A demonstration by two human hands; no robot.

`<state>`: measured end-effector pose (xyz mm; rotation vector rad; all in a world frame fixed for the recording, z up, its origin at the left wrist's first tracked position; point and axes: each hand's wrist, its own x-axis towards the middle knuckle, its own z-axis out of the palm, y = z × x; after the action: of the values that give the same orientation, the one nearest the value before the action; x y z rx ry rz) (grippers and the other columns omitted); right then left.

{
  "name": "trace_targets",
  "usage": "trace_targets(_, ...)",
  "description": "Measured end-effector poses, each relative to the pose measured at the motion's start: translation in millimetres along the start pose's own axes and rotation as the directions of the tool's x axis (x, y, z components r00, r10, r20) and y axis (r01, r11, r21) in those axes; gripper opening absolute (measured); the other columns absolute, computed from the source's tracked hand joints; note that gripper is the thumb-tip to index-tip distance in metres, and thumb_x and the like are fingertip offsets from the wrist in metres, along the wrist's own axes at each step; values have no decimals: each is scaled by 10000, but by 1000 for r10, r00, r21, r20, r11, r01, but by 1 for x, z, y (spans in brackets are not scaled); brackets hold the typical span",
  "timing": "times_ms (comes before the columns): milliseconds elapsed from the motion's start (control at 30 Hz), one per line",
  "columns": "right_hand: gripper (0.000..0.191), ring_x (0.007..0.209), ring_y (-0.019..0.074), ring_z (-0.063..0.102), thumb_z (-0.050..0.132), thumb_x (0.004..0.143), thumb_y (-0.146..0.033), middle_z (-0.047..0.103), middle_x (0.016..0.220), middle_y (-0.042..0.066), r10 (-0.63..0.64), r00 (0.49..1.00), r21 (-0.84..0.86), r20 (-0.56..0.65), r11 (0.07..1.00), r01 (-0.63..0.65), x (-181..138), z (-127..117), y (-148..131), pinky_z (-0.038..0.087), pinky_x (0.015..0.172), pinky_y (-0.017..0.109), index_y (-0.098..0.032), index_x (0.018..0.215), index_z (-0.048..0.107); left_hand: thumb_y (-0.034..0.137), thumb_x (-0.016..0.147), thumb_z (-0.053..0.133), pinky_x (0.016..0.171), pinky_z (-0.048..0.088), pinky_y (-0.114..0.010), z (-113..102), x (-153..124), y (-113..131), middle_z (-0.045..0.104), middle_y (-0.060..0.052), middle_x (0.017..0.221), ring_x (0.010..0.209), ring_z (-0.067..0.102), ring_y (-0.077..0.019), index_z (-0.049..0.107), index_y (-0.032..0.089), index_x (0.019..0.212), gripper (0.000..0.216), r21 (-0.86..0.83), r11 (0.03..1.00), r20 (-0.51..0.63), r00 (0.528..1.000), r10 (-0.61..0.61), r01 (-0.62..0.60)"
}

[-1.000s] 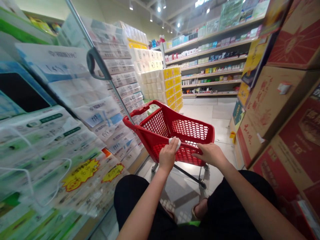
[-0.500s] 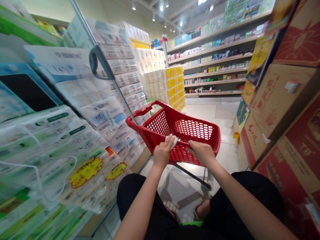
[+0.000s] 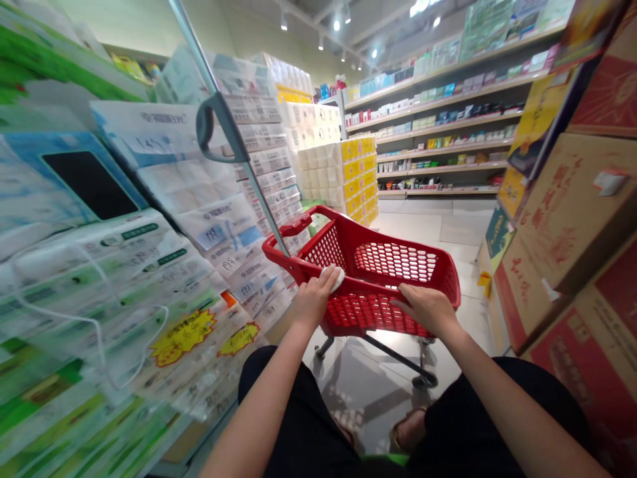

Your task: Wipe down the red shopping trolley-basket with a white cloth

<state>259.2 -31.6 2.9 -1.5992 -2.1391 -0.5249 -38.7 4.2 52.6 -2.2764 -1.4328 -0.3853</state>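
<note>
A red plastic shopping cart (image 3: 398, 299) with a perforated basket stands before my knees, side-on to me. My left hand (image 3: 312, 299) is closed on a folded white cloth (image 3: 337, 279), which it presses against the near top rim by the handle end. Farther right along that rim, my right hand (image 3: 428, 307) grips the basket's edge, fingers over the top and thumb on the near side. The cart's handle (image 3: 298, 226) lies to the left. A metal pole with a grey bracket (image 3: 221, 129) rises from that end.
Stacked tissue packs (image 3: 199, 219) with yellow price tags (image 3: 184, 337) crowd the left, a loose white cable (image 3: 94, 322) across them. Cardboard cartons (image 3: 572, 199) line the right. Stocked shelves (image 3: 448, 143) stand at the back, beyond yellow-and-white paper packs (image 3: 358, 179).
My left hand has slid the cloth leftward along the rim, toward the handle. My right hand has moved to the right with the rim. The cart appears slightly farther right in view.
</note>
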Motion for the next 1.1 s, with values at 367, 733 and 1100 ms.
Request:
trace_targets(367, 371, 618, 154, 565, 408, 964, -522, 658, 731, 36, 85, 996, 13, -30, 996, -85, -4, 0, -6, 174, 551, 284, -200, 829, 532, 145, 921, 433, 788, 521, -310, 16, 3, 59, 292, 5, 1576, 977, 577, -193, 297, 311, 1511, 628, -45, 999, -30, 999, -27, 26)
trace_targets(733, 340, 628, 153, 584, 432, 961, -517, 670, 770, 23, 128, 992, 23, 1, 992, -128, -4, -1, -13, 175, 534, 284, -210, 866, 544, 116, 898, 427, 764, 518, -318, 10, 0, 46, 278, 21, 1582, 940, 590, -188, 206, 381, 1528, 718, -34, 999, -14, 1000, 25, -25)
trace_targets(1100, 335, 619, 155, 569, 415, 971, -490, 664, 762, 35, 148, 989, 19, -17, 989, -148, 0, 4, -37, 162, 539, 296, -208, 846, 547, 115, 870, 452, 848, 497, -326, 10, 1, 20, 298, -10, 1577, 992, 598, -201, 295, 297, 1511, 685, -21, 985, -39, 985, -169, 168)
